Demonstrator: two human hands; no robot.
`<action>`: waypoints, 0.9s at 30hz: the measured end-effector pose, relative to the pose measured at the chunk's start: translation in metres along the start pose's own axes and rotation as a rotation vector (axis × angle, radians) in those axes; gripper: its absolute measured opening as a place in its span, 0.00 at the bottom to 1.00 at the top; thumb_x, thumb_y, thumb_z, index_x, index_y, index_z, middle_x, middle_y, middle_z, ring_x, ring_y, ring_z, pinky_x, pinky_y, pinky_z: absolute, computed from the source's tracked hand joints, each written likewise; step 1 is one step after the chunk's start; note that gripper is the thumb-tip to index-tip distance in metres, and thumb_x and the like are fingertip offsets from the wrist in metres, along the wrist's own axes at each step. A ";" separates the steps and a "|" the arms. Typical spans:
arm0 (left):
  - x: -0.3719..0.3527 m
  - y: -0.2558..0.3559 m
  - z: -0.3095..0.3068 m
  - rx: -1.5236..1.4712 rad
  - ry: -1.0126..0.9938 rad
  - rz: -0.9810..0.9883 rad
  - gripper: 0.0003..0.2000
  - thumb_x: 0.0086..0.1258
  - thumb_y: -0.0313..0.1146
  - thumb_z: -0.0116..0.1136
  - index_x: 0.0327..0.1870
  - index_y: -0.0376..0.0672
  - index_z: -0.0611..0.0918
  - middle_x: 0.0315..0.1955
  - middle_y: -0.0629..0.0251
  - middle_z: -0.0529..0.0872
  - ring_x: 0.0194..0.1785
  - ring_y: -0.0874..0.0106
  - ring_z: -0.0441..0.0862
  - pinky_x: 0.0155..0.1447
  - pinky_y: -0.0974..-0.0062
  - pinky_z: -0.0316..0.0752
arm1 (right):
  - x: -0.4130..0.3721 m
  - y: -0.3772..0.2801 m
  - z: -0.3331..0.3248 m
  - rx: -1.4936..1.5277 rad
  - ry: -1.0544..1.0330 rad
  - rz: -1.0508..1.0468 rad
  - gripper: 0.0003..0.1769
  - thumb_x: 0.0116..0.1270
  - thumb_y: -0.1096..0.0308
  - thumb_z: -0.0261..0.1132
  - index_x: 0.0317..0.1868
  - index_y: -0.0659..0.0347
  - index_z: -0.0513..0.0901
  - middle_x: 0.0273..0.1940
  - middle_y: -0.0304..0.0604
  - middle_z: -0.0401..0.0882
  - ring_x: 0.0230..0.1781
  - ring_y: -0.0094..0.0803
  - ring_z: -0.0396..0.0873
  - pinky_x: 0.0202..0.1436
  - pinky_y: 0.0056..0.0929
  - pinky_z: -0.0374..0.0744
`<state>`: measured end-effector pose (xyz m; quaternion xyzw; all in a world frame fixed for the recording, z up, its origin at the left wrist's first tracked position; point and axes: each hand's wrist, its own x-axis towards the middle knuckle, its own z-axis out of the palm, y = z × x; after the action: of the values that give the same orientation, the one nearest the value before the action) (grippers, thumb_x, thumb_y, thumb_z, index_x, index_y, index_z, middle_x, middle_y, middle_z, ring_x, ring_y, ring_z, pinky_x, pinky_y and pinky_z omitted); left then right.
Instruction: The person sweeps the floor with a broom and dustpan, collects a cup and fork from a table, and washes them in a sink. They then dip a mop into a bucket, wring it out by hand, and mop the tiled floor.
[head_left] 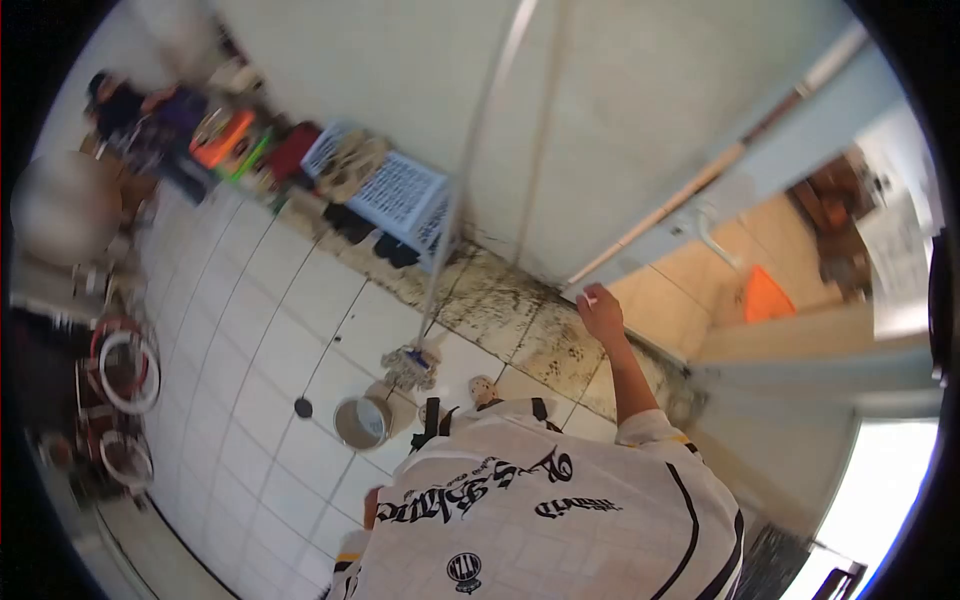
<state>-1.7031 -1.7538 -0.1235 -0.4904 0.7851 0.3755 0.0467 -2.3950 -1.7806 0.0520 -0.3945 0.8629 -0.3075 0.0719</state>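
My right hand (603,316) is stretched forward beside the lower edge of the door frame. Its fingers are closed, with a small pale bit showing at them that is too small to name. Of my left side only a patch of skin shows beside the shirt; the left hand is hidden. A mop (410,368) rests on the tiles, its long handle rising past the wall. Close to it stands a metal bucket (362,422), near my feet.
Along the wall is a blue plastic crate (395,190) with dark shoes under it. An orange object (768,295) lies beyond the doorway. White-rimmed round items (130,372) stand at the left. A small dark disc (303,407) is on the floor.
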 end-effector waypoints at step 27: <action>0.171 0.134 -0.158 -0.631 -0.156 -0.474 0.17 0.67 0.39 0.53 0.54 0.45 0.71 0.36 0.62 0.80 0.31 0.72 0.80 0.30 0.75 0.76 | 0.067 0.004 -0.149 -0.630 0.451 0.410 0.10 0.63 0.67 0.53 0.39 0.61 0.76 0.40 0.45 0.74 0.40 0.42 0.74 0.37 0.35 0.77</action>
<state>-1.8521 -1.9480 -0.0136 -0.6181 0.4904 0.6132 0.0388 -2.4980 -1.7566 0.1765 -0.1408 0.9692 -0.0869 -0.1826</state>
